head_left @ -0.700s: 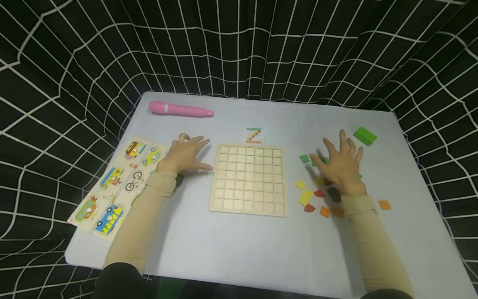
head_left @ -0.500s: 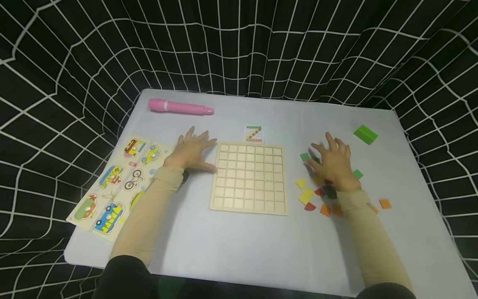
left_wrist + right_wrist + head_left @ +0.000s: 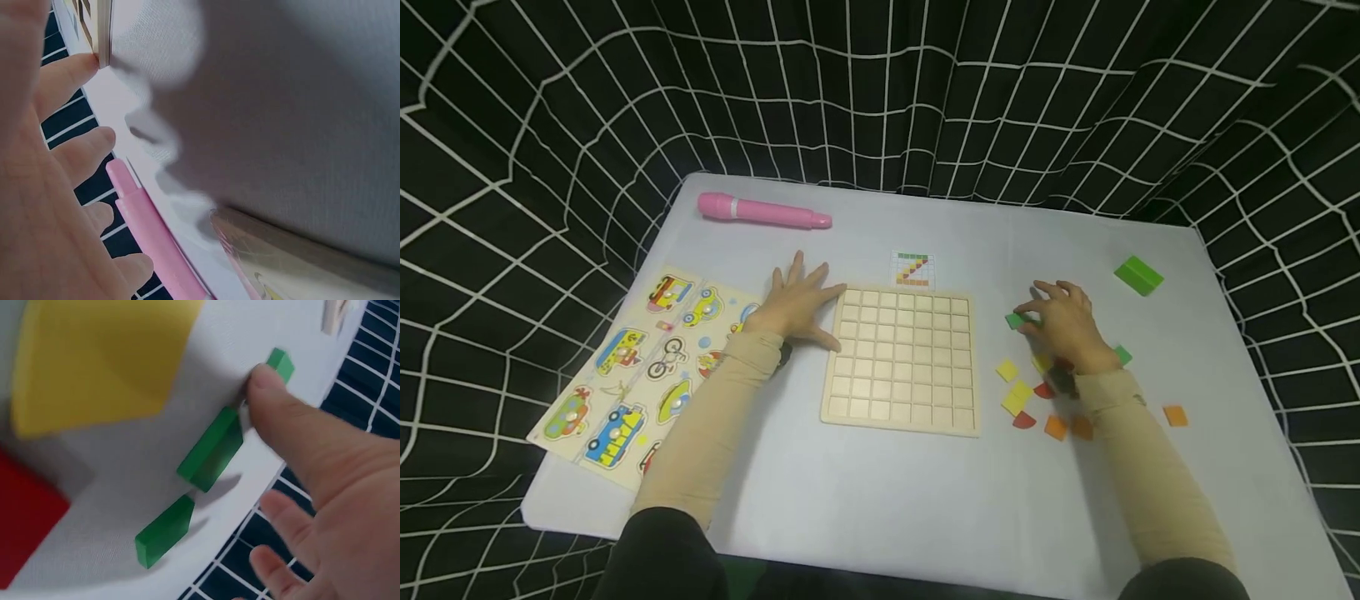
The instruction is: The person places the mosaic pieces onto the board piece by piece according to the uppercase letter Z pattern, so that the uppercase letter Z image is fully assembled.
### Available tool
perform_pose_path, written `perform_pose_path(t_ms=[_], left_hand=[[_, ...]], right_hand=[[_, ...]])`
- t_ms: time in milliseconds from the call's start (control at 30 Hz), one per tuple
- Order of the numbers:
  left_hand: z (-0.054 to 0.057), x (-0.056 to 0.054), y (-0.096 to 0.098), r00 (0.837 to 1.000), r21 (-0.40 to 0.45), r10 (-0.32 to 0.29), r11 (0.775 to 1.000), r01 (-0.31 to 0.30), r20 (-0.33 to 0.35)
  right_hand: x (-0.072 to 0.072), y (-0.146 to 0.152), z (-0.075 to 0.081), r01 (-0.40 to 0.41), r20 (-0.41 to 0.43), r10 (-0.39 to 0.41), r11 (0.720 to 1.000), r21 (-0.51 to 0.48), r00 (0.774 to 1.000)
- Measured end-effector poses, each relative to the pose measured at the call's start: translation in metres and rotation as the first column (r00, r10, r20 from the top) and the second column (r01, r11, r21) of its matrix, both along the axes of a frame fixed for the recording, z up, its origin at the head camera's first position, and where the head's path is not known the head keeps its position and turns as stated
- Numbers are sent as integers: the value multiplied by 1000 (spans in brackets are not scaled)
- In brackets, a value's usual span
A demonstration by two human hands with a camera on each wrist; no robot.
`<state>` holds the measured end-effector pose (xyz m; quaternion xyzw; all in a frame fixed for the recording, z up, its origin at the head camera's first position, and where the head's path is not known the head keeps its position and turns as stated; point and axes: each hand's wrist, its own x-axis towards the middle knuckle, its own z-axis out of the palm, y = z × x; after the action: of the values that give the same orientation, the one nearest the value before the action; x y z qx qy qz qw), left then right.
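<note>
Stretching its fingers well apart, the left hand [image 3: 796, 307] touched the left edge of the gridded wooden board [image 3: 900, 360], and we saw nothing in its grasp. The board lay flat on the white table [image 3: 865, 500], between the two hands. We saw the right hand [image 3: 1066, 325] with bent fingers, its thumb and forefinger at a small green tile [image 3: 1013, 321] to the right of the board; we could not tell whether they had hold of it. In the right wrist view we noticed two more green tiles [image 3: 211, 450] near that thumb. Toward the right forearm we made out yellow tiles [image 3: 1017, 397], red pieces [image 3: 1023, 420] and orange tiles [image 3: 1056, 427].
</note>
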<state>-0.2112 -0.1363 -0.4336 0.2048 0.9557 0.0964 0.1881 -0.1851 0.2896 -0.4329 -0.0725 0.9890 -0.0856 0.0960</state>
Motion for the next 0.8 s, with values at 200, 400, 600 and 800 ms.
perform_pose_path(t_ms=[200,400,600,800], left_hand=[[-2,2,0,1000,0,5,1000,-5,8],[-4,1,-1,1000,27,13,1000,-13,21],[-2,1,-2,999,54,27,998,-29,41],[-7,0,-2,999,49,35,998,-36,35]], right_hand=[[2,-7,0,-89,-79,87,996,-24,993],[-10,-46,5,-205,-128,192,974,-94,973],[-21,-103,8,-283,-86,275,954,-98,958],[-32,-147,5,-374,-104,364,922,-98,926]])
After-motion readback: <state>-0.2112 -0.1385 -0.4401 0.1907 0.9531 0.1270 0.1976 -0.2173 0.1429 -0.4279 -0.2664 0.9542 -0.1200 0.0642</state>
